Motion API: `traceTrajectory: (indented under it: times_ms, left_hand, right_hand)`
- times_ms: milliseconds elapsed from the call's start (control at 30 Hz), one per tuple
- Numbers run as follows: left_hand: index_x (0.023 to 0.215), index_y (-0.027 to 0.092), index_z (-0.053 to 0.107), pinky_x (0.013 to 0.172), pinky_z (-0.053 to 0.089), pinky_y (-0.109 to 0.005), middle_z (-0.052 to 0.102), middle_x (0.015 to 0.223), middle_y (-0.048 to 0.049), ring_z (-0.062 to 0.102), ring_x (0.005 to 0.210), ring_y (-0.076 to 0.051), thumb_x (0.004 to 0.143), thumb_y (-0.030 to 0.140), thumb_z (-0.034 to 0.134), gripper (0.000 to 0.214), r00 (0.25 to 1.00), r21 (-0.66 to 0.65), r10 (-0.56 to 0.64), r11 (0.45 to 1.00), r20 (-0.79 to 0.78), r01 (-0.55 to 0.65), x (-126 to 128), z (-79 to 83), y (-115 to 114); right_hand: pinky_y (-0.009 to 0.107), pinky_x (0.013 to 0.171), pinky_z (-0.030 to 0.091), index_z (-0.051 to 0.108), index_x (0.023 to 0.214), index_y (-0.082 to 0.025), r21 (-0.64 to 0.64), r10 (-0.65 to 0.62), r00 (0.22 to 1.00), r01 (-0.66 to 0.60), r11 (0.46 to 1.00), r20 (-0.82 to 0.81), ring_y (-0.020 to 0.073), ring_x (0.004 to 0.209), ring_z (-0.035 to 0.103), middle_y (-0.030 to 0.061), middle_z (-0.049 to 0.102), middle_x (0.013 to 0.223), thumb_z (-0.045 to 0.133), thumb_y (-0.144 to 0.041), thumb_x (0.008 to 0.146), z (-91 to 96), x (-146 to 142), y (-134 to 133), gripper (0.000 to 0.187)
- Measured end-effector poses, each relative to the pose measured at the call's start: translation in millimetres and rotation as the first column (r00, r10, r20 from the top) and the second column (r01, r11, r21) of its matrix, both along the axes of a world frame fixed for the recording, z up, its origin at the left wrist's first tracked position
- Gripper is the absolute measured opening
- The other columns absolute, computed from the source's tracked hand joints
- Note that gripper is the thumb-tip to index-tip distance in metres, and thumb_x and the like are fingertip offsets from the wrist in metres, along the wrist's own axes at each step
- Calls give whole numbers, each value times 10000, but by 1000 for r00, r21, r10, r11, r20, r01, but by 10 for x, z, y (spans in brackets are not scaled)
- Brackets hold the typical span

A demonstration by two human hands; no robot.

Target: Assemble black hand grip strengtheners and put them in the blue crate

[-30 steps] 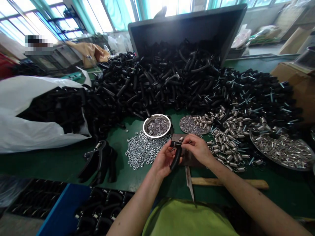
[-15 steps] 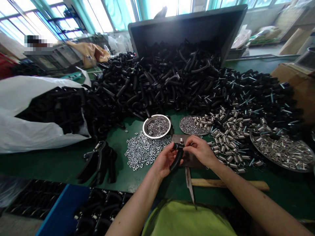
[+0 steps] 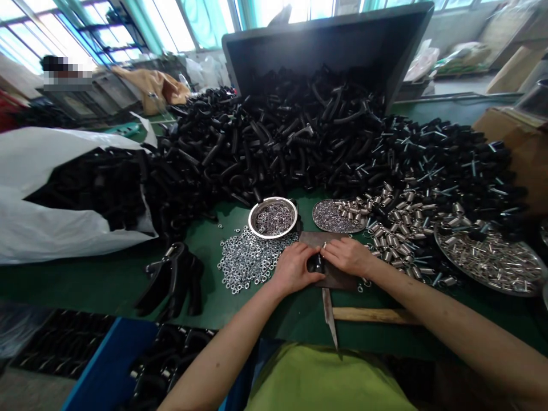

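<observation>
My left hand (image 3: 295,267) is closed around a black curved handle part (image 3: 318,264), steadying it against a dark metal plate (image 3: 342,278). Most of that part is hidden by the fingers. My right hand (image 3: 346,255) meets it from the other side, its fingers pinched on a small silvery coil spring (image 3: 324,245) that is mostly covered. Just below the plate lies a hammer (image 3: 329,319) with a long pointed head and a wooden handle. Left of my left hand are scattered nuts (image 3: 246,265) beside a round metal bowl (image 3: 252,229) of small metal parts.
Loose springs (image 3: 396,234) and a tray of metal pins (image 3: 492,262) lie on the right. A heap of black handle parts (image 3: 274,137) spills from a grey bin (image 3: 325,43). Several black parts (image 3: 175,282) lie left, above a blue crate edge (image 3: 98,365). A person is far left.
Both hands have turned and lowered the black handle part onto the metal plate. My right hand has shifted to the spring that stood on the plate.
</observation>
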State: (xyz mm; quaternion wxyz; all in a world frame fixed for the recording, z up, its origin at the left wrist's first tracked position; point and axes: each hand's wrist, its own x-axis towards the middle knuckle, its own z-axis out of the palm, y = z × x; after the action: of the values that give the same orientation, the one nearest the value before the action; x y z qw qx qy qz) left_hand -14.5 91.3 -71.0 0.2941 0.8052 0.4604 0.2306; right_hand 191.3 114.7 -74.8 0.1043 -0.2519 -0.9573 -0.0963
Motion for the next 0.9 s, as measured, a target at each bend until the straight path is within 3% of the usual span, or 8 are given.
traceTrajectory:
  times_ms: [133,267,400,500,600,733,800,900]
  left_hand:
    - [1185,220,538,902,360,-409,604,1068,-92,499,1019,-286,609,421,759,650,994,54,58,997,-91,-53,4,-62,-99]
    - [1110,206,563,881,370,-400,596,1044,-84,495,1007,-283,571,470,771,635,984,73,122,991,-127,-113,17,-95,-106]
    - [1074,210,586,851,385,-381,580,1034,-74,489,993,-276,558,484,772,613,975,81,135,989,-179,-122,19,-76,-81]
    - [1061,219,600,855,383,-375,576,1026,-68,486,991,-272,545,481,778,606,975,54,122,992,-184,-114,20,-44,-67]
    - [1045,217,611,866,378,-374,576,1023,-69,482,992,-270,550,462,780,578,979,32,121,993,-167,-117,26,-23,-66]
    - [1052,215,608,860,382,-371,575,1034,-68,479,1000,-271,549,465,779,586,975,53,139,990,-176,-131,34,-29,-75]
    - [1056,208,605,852,386,-374,576,1032,-67,481,994,-274,533,487,781,618,973,69,142,989,-181,-131,36,-37,-78]
    - [1046,202,607,841,390,-369,579,1025,-70,491,980,-271,534,498,778,615,975,67,130,991,-177,-120,35,-41,-77]
  right_hand:
    - [294,611,345,614,969,-176,-124,-194,981,190,974,-18,178,768,515,59,606,828,464,-202,896,101,101,-477,169]
    - [309,644,399,587,876,-206,-353,-374,927,358,865,24,208,811,532,54,588,879,641,-343,775,75,237,-1100,178]
    - [341,660,428,567,882,-202,-378,-483,875,456,805,26,224,798,555,66,602,887,600,-213,794,-51,334,-1410,95]
    - [336,634,444,567,901,-211,-440,-469,883,422,793,2,208,726,581,52,627,838,507,-204,851,58,361,-1392,78]
    - [291,615,472,552,1040,-252,-565,-471,872,323,759,-134,179,720,627,29,667,862,407,-236,905,394,316,-1263,199]
    - [289,656,491,432,1282,-234,-420,-597,658,432,798,-459,197,806,655,85,675,977,319,-232,926,635,164,-1014,373]
    - [298,626,487,442,1295,-211,-340,-622,656,521,783,-428,208,746,658,100,681,937,322,-232,920,552,98,-889,394]
    - [293,562,479,501,1260,-234,-339,-629,758,553,761,-174,205,667,657,74,698,886,368,-236,904,424,53,-769,380]
